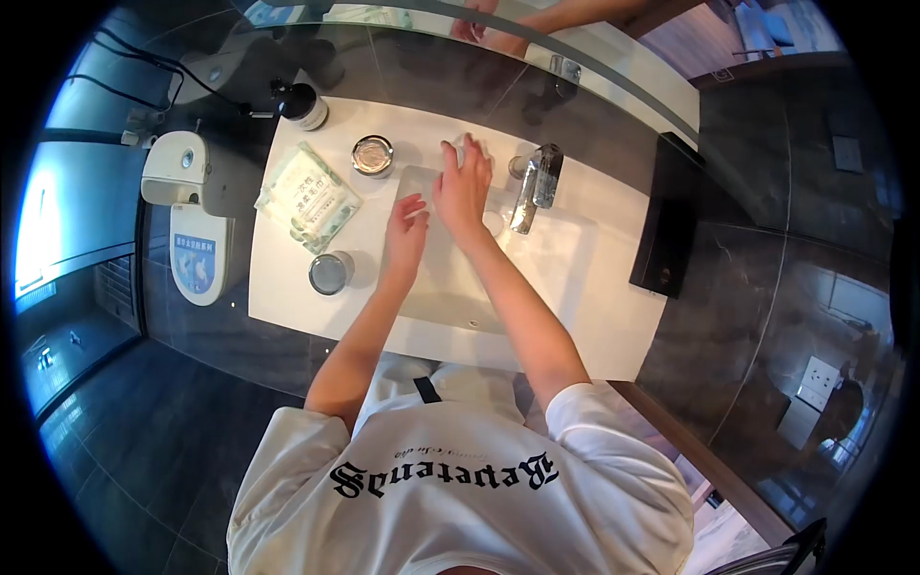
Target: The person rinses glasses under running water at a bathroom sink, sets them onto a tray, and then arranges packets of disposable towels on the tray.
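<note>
My left hand (407,228) hangs over the left side of the white sink basin (450,302), fingers loosely curled and apart, holding nothing. Farther back, my right hand (465,187) reaches over the rear rim of the basin with its fingers spread and nothing in them. Just right of it stands the chrome faucet (535,192), which it does not appear to touch. To the left of my hands a drinking glass (372,155) sits at the back of the counter, and a second glass (330,274) sits nearer the front. A pale green-and-white packet (309,198) with Chinese print lies between them.
A dark pump bottle (305,107) stands at the counter's back left corner. The white countertop (613,335) borders a black box (661,235) on the right. A mirror runs along the back wall. At far left is a white toilet (198,254); a wall socket (817,381) is at right.
</note>
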### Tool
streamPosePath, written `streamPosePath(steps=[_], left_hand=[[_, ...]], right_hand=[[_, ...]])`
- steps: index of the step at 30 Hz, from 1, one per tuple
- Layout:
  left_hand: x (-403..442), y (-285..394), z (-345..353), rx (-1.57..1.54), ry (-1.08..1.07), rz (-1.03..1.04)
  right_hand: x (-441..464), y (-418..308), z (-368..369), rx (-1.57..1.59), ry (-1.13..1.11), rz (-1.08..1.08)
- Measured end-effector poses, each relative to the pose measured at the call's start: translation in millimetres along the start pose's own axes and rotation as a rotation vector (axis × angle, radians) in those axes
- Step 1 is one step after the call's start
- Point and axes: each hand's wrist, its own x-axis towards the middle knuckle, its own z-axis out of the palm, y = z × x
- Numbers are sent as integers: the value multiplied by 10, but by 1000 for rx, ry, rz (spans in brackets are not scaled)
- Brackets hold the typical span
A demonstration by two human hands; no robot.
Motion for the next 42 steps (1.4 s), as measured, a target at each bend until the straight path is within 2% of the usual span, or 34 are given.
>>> streamPosePath(steps=[2,3,5,6,10,12,16,18,22,24,28,30,31,33,35,37,42], left_hand=[[-114,123,-138,188,179,235],[-111,182,-163,185,184,239],[-101,313,-233,131,390,394],[-38,349,-284,124,397,369],[260,384,-399,124,379,423],[368,354,-423,60,361,418],[448,324,-510,-58,323,410],[416,362,-522,-139,265,392],[311,440,-530,-187,250,352],[263,480,-537,-243,245,293],[-40,514,-408,-322,332,177],[-164,516,-421,-542,111,-273],[-197,488,-397,-538,97,-282],[-308,430,-328,-818,-326,-446],[-421,336,-180,-846,-354,-535],[-486,217,-45,-844,-374,-758],[-378,-413,296,-802,-487,-814]], right_hand=[[-19,-127,73,458,-127,18],[-14,-190,135,460,-126,11],[10,-347,243,795,-122,38],[61,-394,254,897,-187,77],[226,-553,344,927,-260,-15],[309,-617,373,836,-238,-135],[417,-718,317,810,-364,-126],[426,-757,311,620,-455,-170],[392,-753,339,586,-410,-172],[313,-725,293,646,-289,-193],[82,-685,-190,712,-231,-98],[-134,-645,-445,709,-159,-15],[-250,-603,-534,699,-153,-3],[-516,-536,-713,647,-186,84],[-808,-394,-758,591,-106,60],[-1015,-284,-823,540,-99,154],[-1518,81,-814,455,-95,243]])
